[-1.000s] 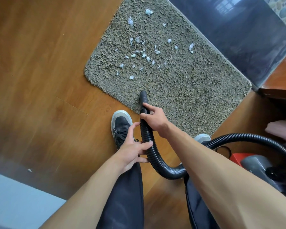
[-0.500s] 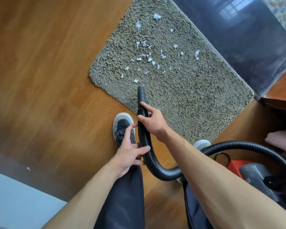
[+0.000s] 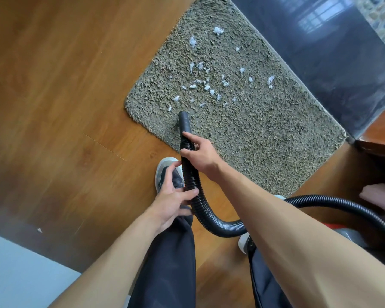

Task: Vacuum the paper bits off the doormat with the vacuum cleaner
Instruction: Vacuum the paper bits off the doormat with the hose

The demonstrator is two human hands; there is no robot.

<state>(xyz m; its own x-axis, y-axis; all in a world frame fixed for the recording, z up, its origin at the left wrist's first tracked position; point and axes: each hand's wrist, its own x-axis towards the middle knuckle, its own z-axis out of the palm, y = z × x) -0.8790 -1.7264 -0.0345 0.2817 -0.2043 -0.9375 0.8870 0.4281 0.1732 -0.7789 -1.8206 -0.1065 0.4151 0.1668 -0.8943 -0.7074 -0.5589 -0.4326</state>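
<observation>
Since half a second ago the smooth black nozzle (image 3: 184, 122) has slid farther onto the shaggy grey-green doormat (image 3: 265, 134), and its mouth is now just short of the torn white paper bits (image 3: 207, 86). The right hand (image 3: 200, 154) is wrapped round the ribbed black hose (image 3: 209, 216) at the doormat's near edge. The left hand (image 3: 173, 201) grips the hose lower down, off the doormat, over the glossy wooden floor (image 3: 65, 85).

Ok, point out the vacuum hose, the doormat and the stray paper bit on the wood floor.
vacuum hose (image 3: 184, 122): head view, on its smooth nozzle end.
doormat (image 3: 265, 138): head view, on bare pile right of the nozzle.
stray paper bit (image 3: 39, 230): head view, on its middle.
</observation>
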